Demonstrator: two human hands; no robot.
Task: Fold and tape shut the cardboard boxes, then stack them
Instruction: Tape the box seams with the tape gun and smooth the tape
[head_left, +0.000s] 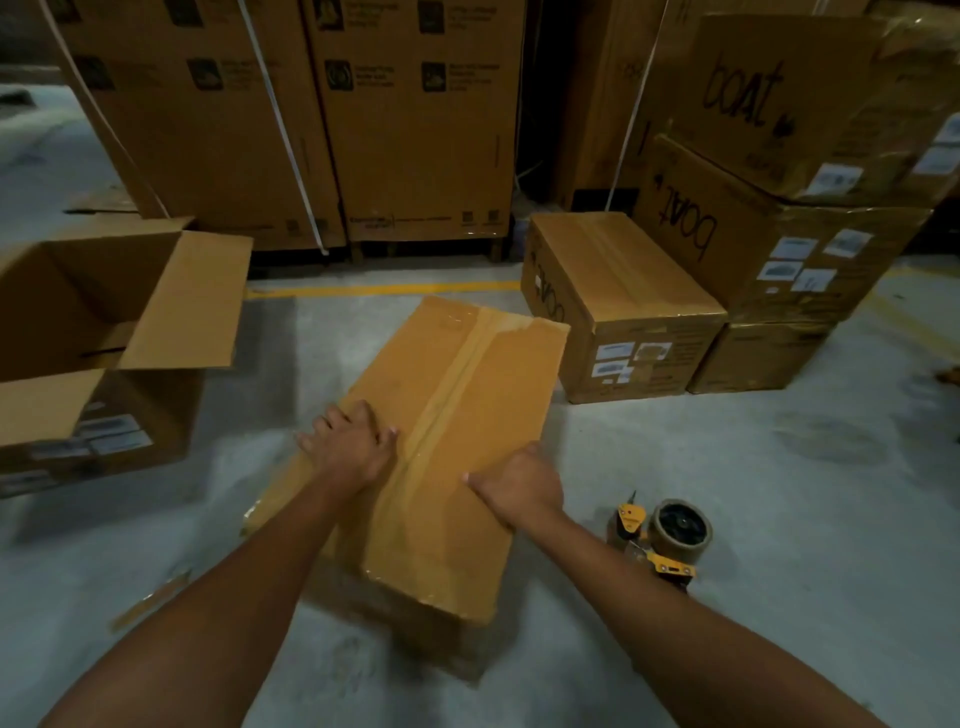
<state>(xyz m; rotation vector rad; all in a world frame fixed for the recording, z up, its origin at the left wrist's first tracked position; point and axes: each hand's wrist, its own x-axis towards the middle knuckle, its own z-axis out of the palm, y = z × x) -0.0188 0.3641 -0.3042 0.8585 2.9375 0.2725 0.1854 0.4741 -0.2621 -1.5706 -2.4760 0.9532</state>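
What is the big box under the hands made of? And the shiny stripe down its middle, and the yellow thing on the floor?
The box looks like matte brown cardboard, its flaps meeting down the middle. The stripe is probably plastic packing tape: glossy and a bit wrinkled. The yellow tape dispenser looks like hard plastic, maybe with metal parts; it's too dim to be sure.

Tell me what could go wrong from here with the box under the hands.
1. The tape along the taped box looks wrinkled at its far end, so it may peel when the box is lifted.
2. The tape dispenser lies on the floor close beside the right hand and its forearm, and could be knocked or stepped on.
3. A flap of the open box juts toward the work spot and might snag a carried box.
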